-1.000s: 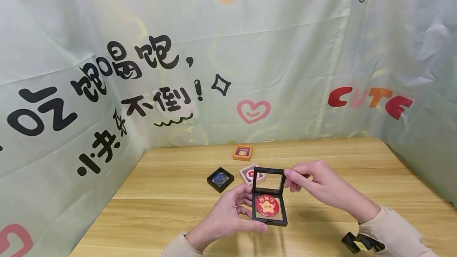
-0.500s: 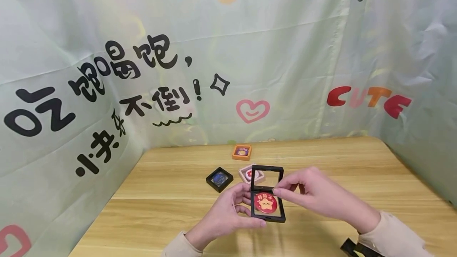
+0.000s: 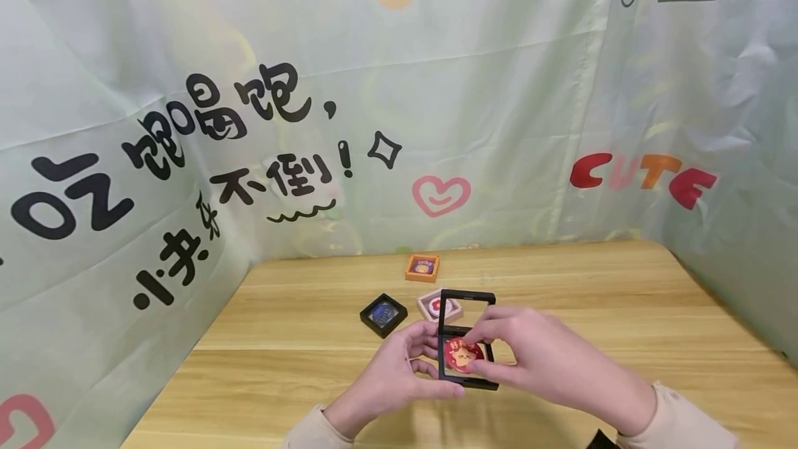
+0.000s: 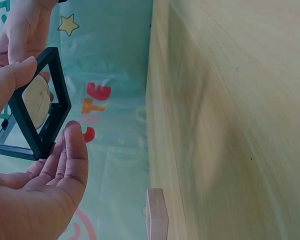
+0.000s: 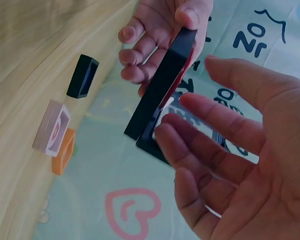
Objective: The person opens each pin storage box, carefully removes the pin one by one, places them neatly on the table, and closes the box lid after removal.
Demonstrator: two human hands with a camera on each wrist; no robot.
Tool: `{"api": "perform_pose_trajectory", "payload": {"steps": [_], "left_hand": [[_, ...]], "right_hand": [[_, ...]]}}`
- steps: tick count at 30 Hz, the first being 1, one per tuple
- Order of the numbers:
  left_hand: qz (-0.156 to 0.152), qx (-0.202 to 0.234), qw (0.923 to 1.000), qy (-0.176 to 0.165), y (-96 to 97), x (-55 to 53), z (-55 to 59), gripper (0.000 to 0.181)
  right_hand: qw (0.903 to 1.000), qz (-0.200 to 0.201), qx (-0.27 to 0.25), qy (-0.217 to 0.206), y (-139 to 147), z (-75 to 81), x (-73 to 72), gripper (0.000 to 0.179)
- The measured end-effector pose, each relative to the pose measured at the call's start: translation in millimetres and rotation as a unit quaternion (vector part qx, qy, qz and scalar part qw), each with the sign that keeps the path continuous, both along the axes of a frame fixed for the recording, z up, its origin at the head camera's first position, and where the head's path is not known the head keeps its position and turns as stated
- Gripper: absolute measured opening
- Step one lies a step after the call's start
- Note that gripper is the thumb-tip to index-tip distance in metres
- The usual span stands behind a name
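A black hinged display case (image 3: 469, 294) stands open, its lid frame tilted up. My left hand (image 3: 399, 374) grips the lower half by its edge, thumb at the near side and fingers beneath. Inside that half sits a round red badge (image 3: 457, 355) with a star figure; its pale back (image 4: 36, 100) shows through the clear film in the left wrist view. My right hand (image 3: 548, 355) hovers over the case with thumb and index finger spread across the badge. In the right wrist view, the right hand's fingers (image 5: 225, 135) are loosely bent beside the badge's red edge (image 5: 182, 75).
On the wooden table (image 3: 280, 373) behind the hands lie a smaller black case (image 3: 383, 314) with a blue item, a pink case (image 3: 430, 305) partly covered by the held case, and an orange case (image 3: 422, 268). A printed curtain (image 3: 499, 123) encloses the table.
My right hand has left the lid's upper right corner and moved down and left onto the badge. The left hand and the case have stayed nearly still.
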State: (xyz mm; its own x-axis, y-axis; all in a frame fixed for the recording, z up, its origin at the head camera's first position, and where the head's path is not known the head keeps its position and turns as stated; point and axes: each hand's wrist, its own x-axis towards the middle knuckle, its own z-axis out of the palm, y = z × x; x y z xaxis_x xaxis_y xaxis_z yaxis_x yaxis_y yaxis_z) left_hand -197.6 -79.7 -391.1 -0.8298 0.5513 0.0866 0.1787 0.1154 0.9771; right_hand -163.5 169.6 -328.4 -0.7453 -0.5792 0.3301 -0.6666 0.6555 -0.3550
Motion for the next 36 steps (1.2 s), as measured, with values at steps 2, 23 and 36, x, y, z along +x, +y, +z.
{"api": "perform_pose_trajectory", "payload": {"steps": [2, 23, 36], "left_hand": [[0.000, 0.001, 1.0000, 0.002, 0.1, -0.3, -1.0, 0.064], [-0.005, 0.006, 1.0000, 0.004, -1.6, -1.4, -2.4, 0.061], [-0.009, 0.007, 0.9999, 0.008, 0.0, -1.4, -3.4, 0.061]], "right_hand": [[0.9998, 0.000, 0.008, 0.020, -2.9, -0.8, 1.1, 0.019], [0.9989, 0.002, 0.024, 0.041, -14.9, -4.6, 0.6, 0.023], [0.9992, 0.012, 0.022, 0.031, -15.3, -6.2, -0.6, 0.018]]}}
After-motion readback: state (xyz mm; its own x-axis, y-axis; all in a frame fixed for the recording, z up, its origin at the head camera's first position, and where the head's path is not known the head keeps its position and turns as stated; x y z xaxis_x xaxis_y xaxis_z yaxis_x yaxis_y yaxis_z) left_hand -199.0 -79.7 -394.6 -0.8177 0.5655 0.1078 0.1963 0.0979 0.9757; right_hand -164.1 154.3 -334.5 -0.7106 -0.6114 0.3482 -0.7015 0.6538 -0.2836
